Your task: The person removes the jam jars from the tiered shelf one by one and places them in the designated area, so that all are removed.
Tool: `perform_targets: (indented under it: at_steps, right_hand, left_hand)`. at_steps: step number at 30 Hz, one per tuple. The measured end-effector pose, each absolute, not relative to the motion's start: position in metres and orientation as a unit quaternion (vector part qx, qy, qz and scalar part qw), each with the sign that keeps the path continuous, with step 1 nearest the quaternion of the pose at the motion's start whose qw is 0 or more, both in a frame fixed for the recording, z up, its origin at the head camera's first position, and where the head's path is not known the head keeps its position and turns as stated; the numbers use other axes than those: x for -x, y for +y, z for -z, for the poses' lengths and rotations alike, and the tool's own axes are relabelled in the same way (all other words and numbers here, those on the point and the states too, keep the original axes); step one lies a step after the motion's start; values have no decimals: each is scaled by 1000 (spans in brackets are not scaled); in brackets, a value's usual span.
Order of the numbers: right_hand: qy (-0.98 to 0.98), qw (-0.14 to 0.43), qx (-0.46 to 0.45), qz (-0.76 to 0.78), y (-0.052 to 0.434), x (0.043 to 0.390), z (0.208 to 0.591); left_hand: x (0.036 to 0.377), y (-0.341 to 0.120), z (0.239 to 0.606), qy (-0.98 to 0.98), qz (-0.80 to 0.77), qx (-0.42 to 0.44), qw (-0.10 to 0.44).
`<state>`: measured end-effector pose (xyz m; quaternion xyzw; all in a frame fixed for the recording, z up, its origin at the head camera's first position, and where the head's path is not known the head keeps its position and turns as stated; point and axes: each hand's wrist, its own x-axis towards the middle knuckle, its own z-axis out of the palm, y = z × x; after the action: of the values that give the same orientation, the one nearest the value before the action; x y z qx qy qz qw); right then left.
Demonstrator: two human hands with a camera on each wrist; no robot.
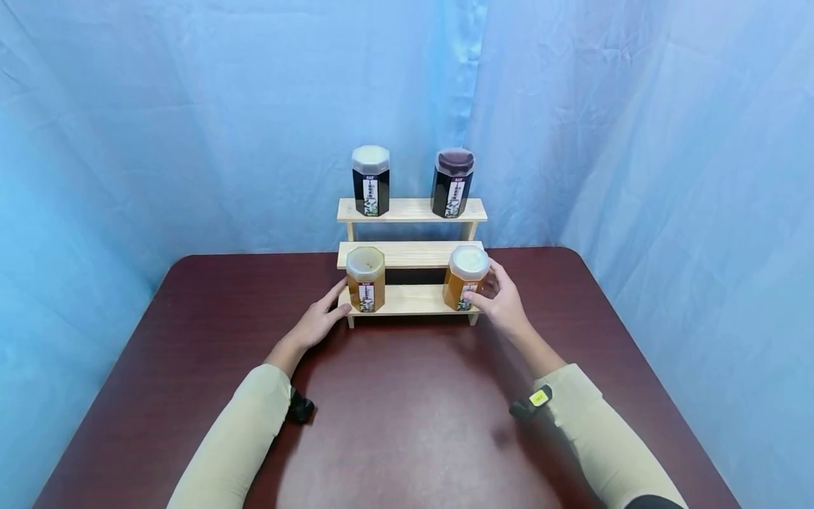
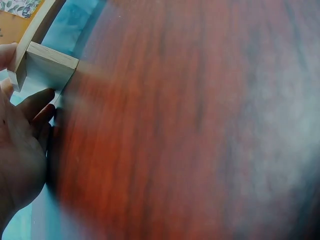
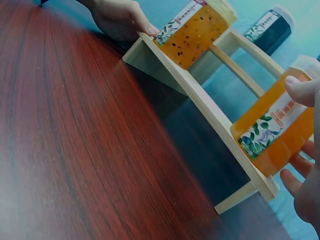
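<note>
A three-tier wooden stand [image 1: 413, 300] bears several eight-sided jars with labels. My right hand [image 1: 505, 304] grips the orange-filled jar [image 1: 454, 286] at the right of the lowest tier, thumb across its label and fingers round its far side. That jar stands upright with a pale lid. My left hand [image 1: 314, 322] holds the left end of the lowest plank, thumb at its edge, as the left wrist view shows. Right beside that thumb stands a second amber jar [image 1: 375, 293], dark specks in its contents in the right wrist view.
Two dark jars, one with a white lid [image 1: 371, 159] and one with a dark lid [image 1: 455, 162], stand on the top tier. A dark reddish wooden table [image 1: 407, 424] carries the stand near its back edge. Blue curtains [image 1: 254, 127] hang behind and at both sides.
</note>
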<state>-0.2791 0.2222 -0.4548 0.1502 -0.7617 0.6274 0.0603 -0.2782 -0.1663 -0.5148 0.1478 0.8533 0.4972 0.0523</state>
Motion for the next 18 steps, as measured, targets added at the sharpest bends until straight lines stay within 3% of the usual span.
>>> perform_targets:
  at_steps: [18]
  right_hand:
    - [-821,93,-92,-556,213,293,470]
  left_hand:
    - [278,-164,517,850,-506,-141,51]
